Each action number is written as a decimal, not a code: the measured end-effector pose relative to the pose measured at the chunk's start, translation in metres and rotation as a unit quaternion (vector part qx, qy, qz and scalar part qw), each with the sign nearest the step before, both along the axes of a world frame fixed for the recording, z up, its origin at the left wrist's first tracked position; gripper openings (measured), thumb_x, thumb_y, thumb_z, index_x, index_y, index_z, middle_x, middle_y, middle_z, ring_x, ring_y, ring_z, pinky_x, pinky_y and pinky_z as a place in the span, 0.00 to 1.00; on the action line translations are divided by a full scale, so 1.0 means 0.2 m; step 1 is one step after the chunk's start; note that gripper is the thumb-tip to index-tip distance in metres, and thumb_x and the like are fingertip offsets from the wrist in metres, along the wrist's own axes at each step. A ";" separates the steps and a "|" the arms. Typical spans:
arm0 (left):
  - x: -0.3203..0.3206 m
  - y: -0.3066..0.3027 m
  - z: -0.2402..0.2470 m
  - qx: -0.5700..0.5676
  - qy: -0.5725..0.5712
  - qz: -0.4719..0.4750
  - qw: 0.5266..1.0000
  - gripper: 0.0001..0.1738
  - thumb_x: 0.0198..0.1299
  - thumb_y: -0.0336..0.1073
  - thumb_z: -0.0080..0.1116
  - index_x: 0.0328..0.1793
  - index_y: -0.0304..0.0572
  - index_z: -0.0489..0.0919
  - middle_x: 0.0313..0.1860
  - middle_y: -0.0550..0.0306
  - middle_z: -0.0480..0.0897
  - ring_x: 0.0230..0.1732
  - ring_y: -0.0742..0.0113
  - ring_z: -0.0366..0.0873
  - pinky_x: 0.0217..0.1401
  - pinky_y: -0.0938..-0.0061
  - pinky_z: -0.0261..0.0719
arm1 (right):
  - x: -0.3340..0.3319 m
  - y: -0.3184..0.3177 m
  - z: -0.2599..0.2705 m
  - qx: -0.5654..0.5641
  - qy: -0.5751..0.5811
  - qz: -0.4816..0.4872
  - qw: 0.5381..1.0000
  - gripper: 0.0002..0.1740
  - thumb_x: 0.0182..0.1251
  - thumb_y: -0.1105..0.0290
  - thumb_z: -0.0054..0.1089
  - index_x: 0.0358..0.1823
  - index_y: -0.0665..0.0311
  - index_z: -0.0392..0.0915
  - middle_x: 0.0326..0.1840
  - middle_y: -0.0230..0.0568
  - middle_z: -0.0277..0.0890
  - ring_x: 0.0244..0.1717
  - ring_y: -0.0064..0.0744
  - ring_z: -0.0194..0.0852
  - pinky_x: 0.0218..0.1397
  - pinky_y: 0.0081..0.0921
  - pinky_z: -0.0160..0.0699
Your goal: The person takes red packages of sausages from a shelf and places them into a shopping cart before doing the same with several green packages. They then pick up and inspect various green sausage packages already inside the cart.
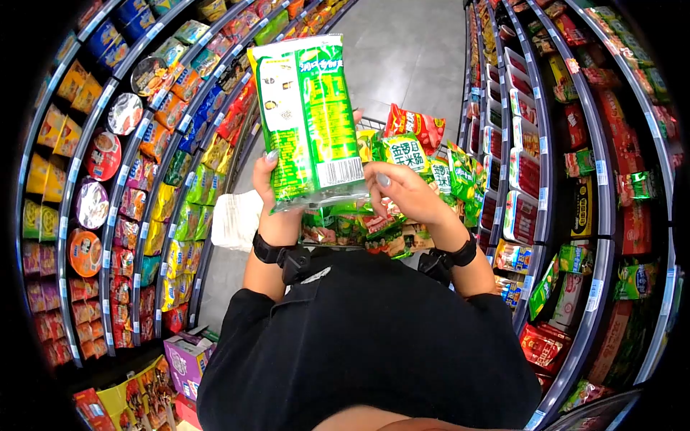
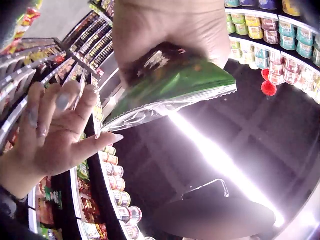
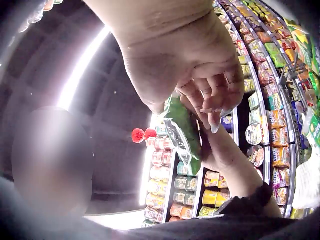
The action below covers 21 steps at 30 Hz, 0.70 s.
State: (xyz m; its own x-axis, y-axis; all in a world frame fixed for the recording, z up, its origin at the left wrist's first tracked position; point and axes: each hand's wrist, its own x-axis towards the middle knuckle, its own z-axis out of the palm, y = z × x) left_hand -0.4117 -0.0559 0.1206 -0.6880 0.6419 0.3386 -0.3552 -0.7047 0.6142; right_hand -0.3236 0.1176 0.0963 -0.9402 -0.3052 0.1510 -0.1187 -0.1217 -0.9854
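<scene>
A large green-and-white plastic food packet (image 1: pixel 309 118) is held up at chest height in the head view, its barcode side toward me. My left hand (image 1: pixel 279 221) grips its lower left edge, thumb in front and fingers behind; one fingertip shows past its right edge. Beside the lower right corner is my right hand (image 1: pixel 413 195), fingers loosely bent. In the left wrist view, the right hand (image 2: pixel 57 127) has spread fingers, its thumb right at the packet's crimped clear end (image 2: pixel 170 107). The right wrist view shows the right palm (image 3: pixel 185 70) beside the packet (image 3: pixel 182 127).
Below the hands, a wire shopping cart (image 1: pixel 372 122) holds several packets, including a red packet (image 1: pixel 417 129) and a green-and-white packet (image 1: pixel 405 152). Shelves of snacks line both sides of the aisle (image 1: pixel 410 50). A white folded item (image 1: pixel 237 220) lies at the left, near a purple box (image 1: pixel 185 363).
</scene>
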 end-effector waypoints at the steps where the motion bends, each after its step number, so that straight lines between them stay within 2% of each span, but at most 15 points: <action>1: 0.01 0.00 0.01 0.005 -0.001 -0.008 1.000 0.58 0.44 0.65 0.50 0.75 0.38 0.45 0.70 0.27 0.51 0.70 0.37 0.54 0.66 0.52 0.65 | 0.02 -0.01 0.01 -0.007 -0.001 0.003 1.000 0.18 0.71 0.59 0.46 0.47 0.69 0.69 0.31 0.38 0.75 0.20 0.17 0.68 0.23 0.15 0.68; 3: 0.02 0.02 0.00 0.019 -0.008 -0.013 1.000 0.58 0.42 0.66 0.50 0.75 0.38 0.45 0.70 0.25 0.51 0.70 0.38 0.54 0.67 0.54 0.64 | 0.03 -0.01 0.02 -0.011 -0.001 0.013 1.000 0.17 0.68 0.63 0.52 0.49 0.69 0.67 0.30 0.35 0.74 0.20 0.14 0.67 0.21 0.13 0.66; 6: 0.04 0.07 -0.01 0.003 0.016 0.008 1.000 0.59 0.42 0.67 0.51 0.74 0.37 0.45 0.69 0.25 0.52 0.70 0.38 0.54 0.67 0.54 0.63 | 0.05 -0.02 0.04 0.004 -0.002 0.007 1.000 0.18 0.67 0.62 0.54 0.49 0.69 0.67 0.28 0.33 0.73 0.20 0.13 0.66 0.19 0.13 0.65; 7: 0.06 0.06 -0.01 -0.010 0.029 0.008 1.000 0.60 0.42 0.66 0.54 0.74 0.35 0.46 0.69 0.26 0.53 0.70 0.38 0.55 0.68 0.53 0.62 | 0.06 -0.04 0.09 -0.012 -0.013 -0.014 1.000 0.17 0.66 0.63 0.55 0.48 0.69 0.68 0.26 0.32 0.72 0.19 0.14 0.67 0.20 0.14 0.66; 10: 0.04 0.03 -0.14 -0.007 0.013 0.022 1.000 0.52 0.42 0.52 0.63 0.70 0.32 0.53 0.64 0.36 0.64 0.62 0.47 0.67 0.63 0.58 0.69 | 0.08 -0.02 0.07 0.023 -0.013 -0.061 0.998 0.17 0.66 0.63 0.55 0.47 0.69 0.69 0.26 0.31 0.73 0.21 0.14 0.69 0.20 0.13 0.68; 11: 0.04 0.01 -0.18 -0.022 0.012 0.035 0.999 0.50 0.42 0.47 0.65 0.69 0.31 0.55 0.62 0.40 0.68 0.60 0.50 0.70 0.62 0.60 0.70 | 0.09 -0.02 0.11 0.047 -0.029 -0.087 0.995 0.14 0.64 0.66 0.57 0.42 0.69 0.71 0.26 0.35 0.74 0.22 0.19 0.73 0.23 0.17 0.70; 12: 0.03 -0.02 -0.21 -0.038 0.011 0.048 0.998 0.48 0.41 0.42 0.68 0.67 0.30 0.57 0.59 0.43 0.71 0.58 0.53 0.73 0.60 0.62 0.72 | 0.10 0.00 0.14 0.120 0.030 -0.109 0.986 0.13 0.62 0.66 0.58 0.41 0.69 0.71 0.26 0.37 0.75 0.23 0.22 0.74 0.24 0.19 0.70; 14: 0.04 -0.02 -0.16 -0.074 0.034 0.080 0.993 0.44 0.42 0.34 0.67 0.66 0.29 0.59 0.59 0.43 0.72 0.57 0.55 0.73 0.61 0.63 0.71 | 0.11 0.06 0.18 0.263 0.144 -0.150 0.942 0.12 0.59 0.68 0.61 0.37 0.70 0.73 0.26 0.41 0.75 0.24 0.26 0.75 0.26 0.22 0.72; 15: 0.02 -0.01 -0.16 -0.067 0.039 0.054 0.996 0.41 0.43 0.28 0.65 0.65 0.29 0.60 0.58 0.44 0.72 0.57 0.56 0.74 0.61 0.64 0.71 | 0.12 0.05 0.23 0.261 0.125 -0.179 0.940 0.12 0.54 0.70 0.64 0.35 0.69 0.73 0.27 0.46 0.74 0.24 0.37 0.76 0.28 0.28 0.73; 18: -0.01 -0.01 -0.27 -0.116 0.058 0.052 0.990 0.41 0.40 0.23 0.67 0.64 0.34 0.64 0.57 0.52 0.74 0.58 0.60 0.72 0.63 0.66 0.68 | 0.14 0.09 0.30 0.403 0.298 -0.255 0.827 0.14 0.51 0.70 0.65 0.36 0.68 0.74 0.28 0.46 0.74 0.25 0.42 0.75 0.28 0.30 0.73; 19: 0.00 -0.01 -0.25 -0.122 0.061 0.022 0.990 0.40 0.39 0.23 0.68 0.63 0.36 0.66 0.57 0.55 0.74 0.58 0.62 0.71 0.64 0.66 0.66 | 0.15 0.10 0.32 0.415 0.299 -0.238 0.825 0.13 0.49 0.71 0.65 0.36 0.68 0.74 0.28 0.46 0.74 0.26 0.44 0.75 0.29 0.31 0.73; 21: 0.02 0.01 -0.20 -0.118 0.115 -0.009 0.986 0.34 0.42 0.25 0.68 0.59 0.36 0.70 0.55 0.53 0.76 0.56 0.61 0.73 0.62 0.67 0.67 | 0.16 0.13 0.34 0.445 0.314 -0.217 0.810 0.14 0.45 0.75 0.63 0.36 0.67 0.74 0.29 0.46 0.74 0.26 0.44 0.75 0.29 0.32 0.73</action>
State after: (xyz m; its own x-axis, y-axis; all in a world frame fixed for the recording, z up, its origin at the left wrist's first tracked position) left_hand -0.4073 -0.0541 0.0811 -0.5990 0.7324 0.3237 -0.1985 -0.5274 0.8261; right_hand -0.2912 0.1443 0.1642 -0.8109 -0.2167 0.5436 -0.4719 0.7914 -0.3885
